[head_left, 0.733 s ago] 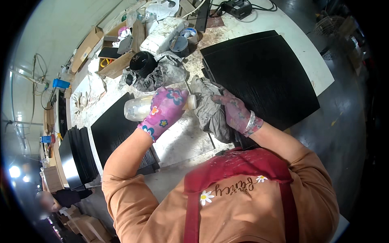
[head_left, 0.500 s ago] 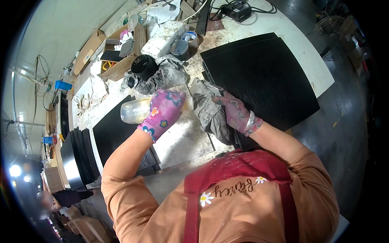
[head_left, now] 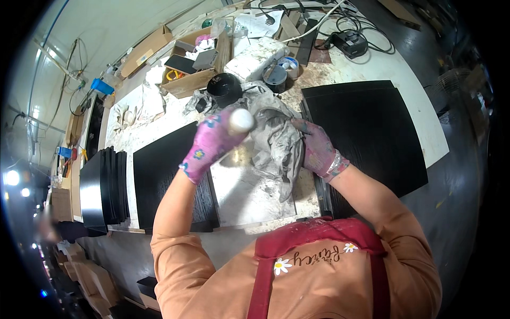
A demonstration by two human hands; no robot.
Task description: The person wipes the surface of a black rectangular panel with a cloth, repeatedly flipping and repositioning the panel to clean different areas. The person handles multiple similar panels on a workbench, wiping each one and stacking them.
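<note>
My left hand [head_left: 213,139], in a pink flowered glove, is closed round a pale translucent bottle [head_left: 241,120]. One round end of it points up toward me; the other end is hidden below, beside the rag. A crumpled, stained grey rag [head_left: 277,146] hangs from my right hand [head_left: 320,150], whose gloved fingers grip its right edge. The rag spreads over a white board [head_left: 241,194] on the table. To the right lies a stack of black panels [head_left: 366,133], close to my right hand. Another black panel [head_left: 172,175] lies left of the board, beneath my left forearm.
Behind my hands stand a black cup [head_left: 223,89], small tubs [head_left: 275,77] and a white wrapped bundle [head_left: 256,57]. A cardboard box [head_left: 199,80] holds odds and ends. More black panels [head_left: 103,186] stand at the left. A black charger [head_left: 350,43] lies among cables at the back.
The bottle has turned from lying sideways to pointing one end up at me. The rag is spread out wider beside it. The whole view has shifted, so the table's things appear farther right.
</note>
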